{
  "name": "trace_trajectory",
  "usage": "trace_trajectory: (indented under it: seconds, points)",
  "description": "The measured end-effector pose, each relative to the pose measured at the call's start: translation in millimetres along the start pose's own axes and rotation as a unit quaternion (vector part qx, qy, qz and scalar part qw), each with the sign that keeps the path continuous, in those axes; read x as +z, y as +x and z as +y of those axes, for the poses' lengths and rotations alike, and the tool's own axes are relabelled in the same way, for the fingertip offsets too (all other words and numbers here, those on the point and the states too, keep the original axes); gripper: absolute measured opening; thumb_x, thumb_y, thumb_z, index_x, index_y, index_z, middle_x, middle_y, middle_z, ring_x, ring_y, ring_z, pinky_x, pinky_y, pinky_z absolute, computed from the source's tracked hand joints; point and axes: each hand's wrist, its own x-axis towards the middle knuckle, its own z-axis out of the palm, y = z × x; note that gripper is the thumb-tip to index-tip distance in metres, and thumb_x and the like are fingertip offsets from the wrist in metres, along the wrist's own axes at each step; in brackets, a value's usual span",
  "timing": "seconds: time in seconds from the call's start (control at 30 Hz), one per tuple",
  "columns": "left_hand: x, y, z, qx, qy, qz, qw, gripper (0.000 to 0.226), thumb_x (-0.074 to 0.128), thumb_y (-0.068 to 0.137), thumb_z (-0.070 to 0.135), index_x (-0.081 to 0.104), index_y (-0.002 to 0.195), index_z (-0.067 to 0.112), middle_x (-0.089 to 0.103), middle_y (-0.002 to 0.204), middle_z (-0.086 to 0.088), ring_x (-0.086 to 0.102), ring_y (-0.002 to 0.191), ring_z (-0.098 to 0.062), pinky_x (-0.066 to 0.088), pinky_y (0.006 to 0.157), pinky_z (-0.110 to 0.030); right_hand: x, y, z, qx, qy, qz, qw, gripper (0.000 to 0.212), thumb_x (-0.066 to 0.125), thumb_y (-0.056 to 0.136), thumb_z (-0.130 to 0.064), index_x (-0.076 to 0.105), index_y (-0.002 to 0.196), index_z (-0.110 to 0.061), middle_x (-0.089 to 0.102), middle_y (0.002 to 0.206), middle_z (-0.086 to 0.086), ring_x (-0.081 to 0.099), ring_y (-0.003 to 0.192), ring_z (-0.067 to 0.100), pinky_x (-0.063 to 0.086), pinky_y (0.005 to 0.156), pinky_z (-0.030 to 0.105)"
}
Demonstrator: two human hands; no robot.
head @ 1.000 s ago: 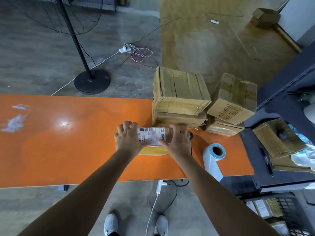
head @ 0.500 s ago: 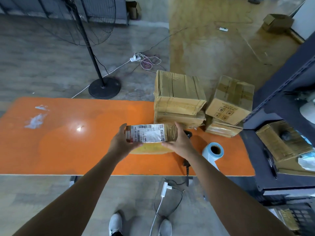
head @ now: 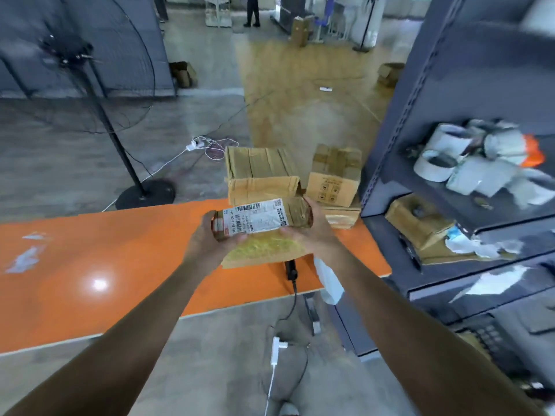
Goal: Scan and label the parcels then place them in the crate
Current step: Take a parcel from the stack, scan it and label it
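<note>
A pedestal fan point(head: 146, 197) stands beyond the orange table point(head: 90, 250); white rolls point(head: 441, 165) lie on the grey shelving point(head: 420, 85).

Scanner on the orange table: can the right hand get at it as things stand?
Likely not yet: the right hand grips the labelled parcel, shared with the left hand. The scanner lies on the table close by that wrist, only its handle showing, path open once the hand lets go.
</note>
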Motion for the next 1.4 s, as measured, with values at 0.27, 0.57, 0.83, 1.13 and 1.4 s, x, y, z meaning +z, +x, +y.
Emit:
trace_trajectory:
  seconds: [0.27, 0.57, 0.83, 1.13, 1.4]
  points:
    - [39, -60, 21, 0.063, -0.035, -0.106, 0.992, 0.055, 0.076, 0.075, 0.053, 0.040, 0.114, 0.041, 0.058, 0.092, 0.026, 0.058, 0.082, 0.002, 0.040, 0.062, -0.019, -32, -129, 12, 0.003, -0.008, 0.195, 0.981, 0.054, 0.082, 0.080, -0.022, 0.050, 0.120, -0.039, 0.066, 0.095, -0.031, 0.061, 0.092, -0.015, 0.045, 0.071, 0.003]
    - [111, -171, 38, 0.125, -0.060, -0.241, 0.961, 0.053, 0.075, 0.067, 0.064, 0.043, 0.103, 0.042, 0.058, 0.090, 0.026, 0.055, 0.080, 0.012, 0.041, 0.063, -0.017, -77, -300, 43, 0.093, -0.033, 0.277, 0.956, 0.080, 0.079, 0.077, -0.042, 0.036, 0.142, -0.022, 0.060, 0.117, 0.001, 0.063, 0.099, 0.007, 0.051, 0.072, 0.014]
    - [181, -251, 88, 0.180, 0.001, -0.296, 0.938, 0.062, 0.073, 0.067, 0.068, 0.043, 0.111, 0.036, 0.054, 0.091, 0.023, 0.050, 0.076, 0.004, 0.031, 0.058, -0.013, -140, -409, 82, 0.124, -0.013, 0.360, 0.925, 0.119, 0.074, 0.055, -0.075, 0.026, 0.153, -0.028, 0.059, 0.118, -0.009, 0.062, 0.106, 0.009, 0.052, 0.083, 0.022]
    - [326, -390, 154, 0.226, 0.014, -0.306, 0.925, 0.064, 0.079, 0.072, 0.051, 0.046, 0.120, 0.025, 0.056, 0.096, 0.015, 0.055, 0.080, -0.002, 0.041, 0.066, -0.015, -287, -533, 173, 0.115, -0.006, 0.376, 0.919, 0.094, 0.079, 0.079, -0.038, 0.025, 0.154, -0.021, 0.065, 0.116, -0.001, 0.065, 0.107, 0.014, 0.053, 0.097, 0.037]
    - [440, -499, 206, 0.216, 0.053, -0.293, 0.930, 0.068, 0.078, 0.072, 0.054, 0.047, 0.122, 0.019, 0.064, 0.110, 0.002, 0.063, 0.097, -0.020, 0.054, 0.084, -0.039, -407, -621, 232, 0.108, 0.036, 0.337, 0.935, 0.110, 0.075, 0.070, -0.049, 0.014, 0.157, -0.017, 0.063, 0.123, 0.006, 0.065, 0.111, 0.021, 0.050, 0.103, 0.048]
